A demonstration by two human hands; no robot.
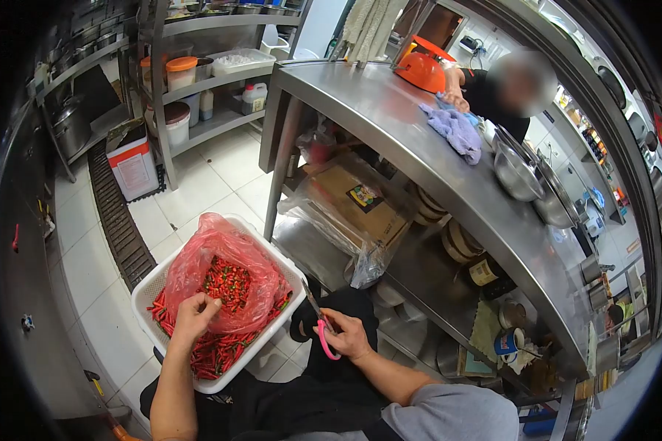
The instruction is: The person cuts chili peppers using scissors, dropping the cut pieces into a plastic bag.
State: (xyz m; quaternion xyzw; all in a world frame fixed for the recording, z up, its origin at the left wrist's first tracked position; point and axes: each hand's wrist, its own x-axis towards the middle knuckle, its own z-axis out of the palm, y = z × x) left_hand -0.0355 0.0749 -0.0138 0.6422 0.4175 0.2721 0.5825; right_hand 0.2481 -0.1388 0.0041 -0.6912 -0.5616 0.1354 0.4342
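My right hand is closed around the pink handles of a pair of scissors, whose blades point up and away from me beside the basket's right edge. Over the chillies, my left hand has its fingertips pressed together; whatever they may hold is too small to make out. A white plastic basket sits low in front of me. In it lies an opened pink plastic bag with small red chillies inside. More loose red chillies lie around the bag.
A steel counter runs along the right, with a purple cloth, steel bowls and an orange scale. Behind it, another person's hand is near the cloth. A cardboard box lies on the lower shelf. A drain grate crosses the floor.
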